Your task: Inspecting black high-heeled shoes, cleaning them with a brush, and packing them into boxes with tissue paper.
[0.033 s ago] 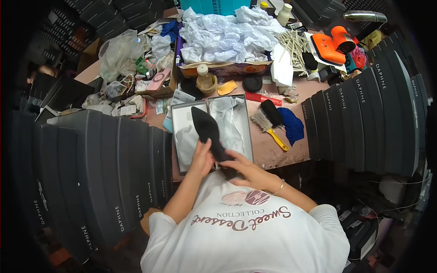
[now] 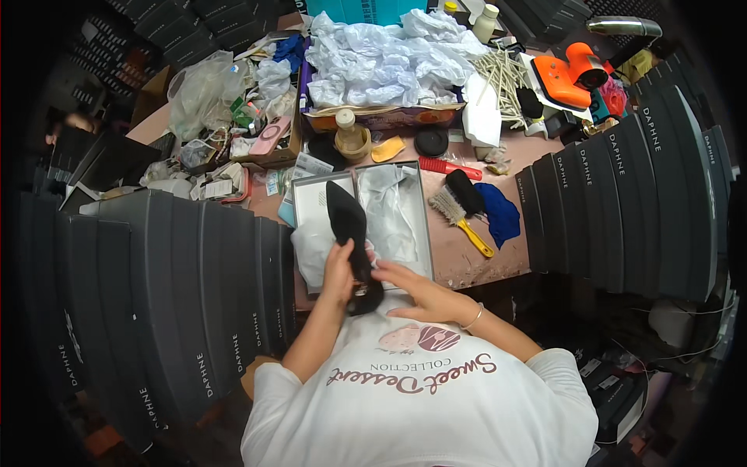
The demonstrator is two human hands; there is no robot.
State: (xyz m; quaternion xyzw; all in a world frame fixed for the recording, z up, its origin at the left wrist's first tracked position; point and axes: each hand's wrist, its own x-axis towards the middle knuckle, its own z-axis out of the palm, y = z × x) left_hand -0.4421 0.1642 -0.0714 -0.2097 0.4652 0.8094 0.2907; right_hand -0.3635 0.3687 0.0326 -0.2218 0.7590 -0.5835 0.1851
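A black pointed shoe (image 2: 347, 216) is in my left hand (image 2: 338, 272), whose fingers wrap round its middle. The toe points away from me, over an open shoe box (image 2: 427, 233), and the back end is close to my white shirt. To the right of the shoe is my right hand (image 2: 420, 294), its fingers stretched out and apart. Whether its fingertips touch the shoe I cannot tell. White tissue paper (image 2: 387, 214) lies in the right part of the box, and more tissue (image 2: 311, 249) lies at its left, partly behind my left hand.
Stacks of dark shoe boxes (image 2: 175, 296) rise on both sides. Right of the open box lie a yellow-handled brush (image 2: 467, 227), a black brush (image 2: 464, 192) and a blue cloth (image 2: 498, 216). Behind stands a carton of crumpled tissue (image 2: 385, 62), with a bottle (image 2: 347, 128) before it.
The shoe has turned in my left hand, and its back end now shows more. My right hand's fingers have come away from across the shoe and spread out to its right.
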